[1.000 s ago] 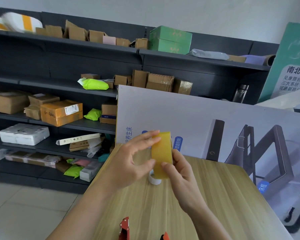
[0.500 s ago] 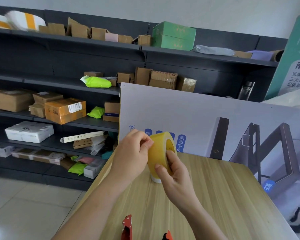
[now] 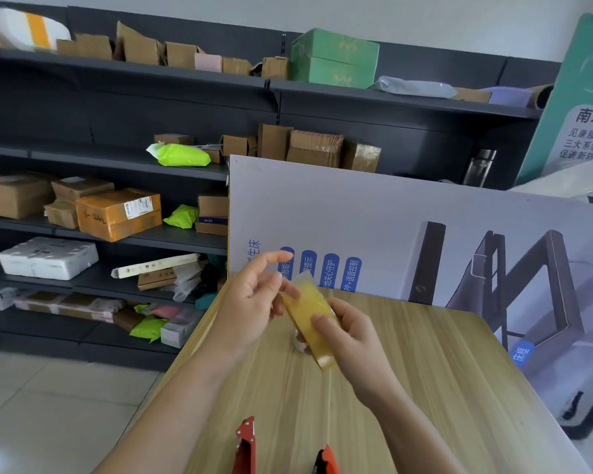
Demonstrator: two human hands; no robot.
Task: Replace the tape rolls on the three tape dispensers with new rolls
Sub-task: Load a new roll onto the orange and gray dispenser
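A yellow tape roll (image 3: 310,319) is held edge-on above the wooden table (image 3: 408,388). My right hand (image 3: 350,333) grips it from the right side. My left hand (image 3: 254,295) pinches the loose tape end (image 3: 300,280) lifted at the top of the roll, with the index finger stretched out. A small white roll (image 3: 299,345) stands on the table behind the yellow one, mostly hidden. Two red tape dispensers poke up at the bottom edge, one (image 3: 245,443) on the left and another (image 3: 326,460) on the right.
A large printed board (image 3: 425,227) leans upright along the table's far and right edges. Dark shelves (image 3: 117,172) with cardboard boxes and parcels fill the left and back. Tiled floor (image 3: 48,405) lies to the left of the table.
The yellow roll has turned edge-on and tilted. My left hand has shifted from the roll's face to its top, where a loose tape end now stands lifted.
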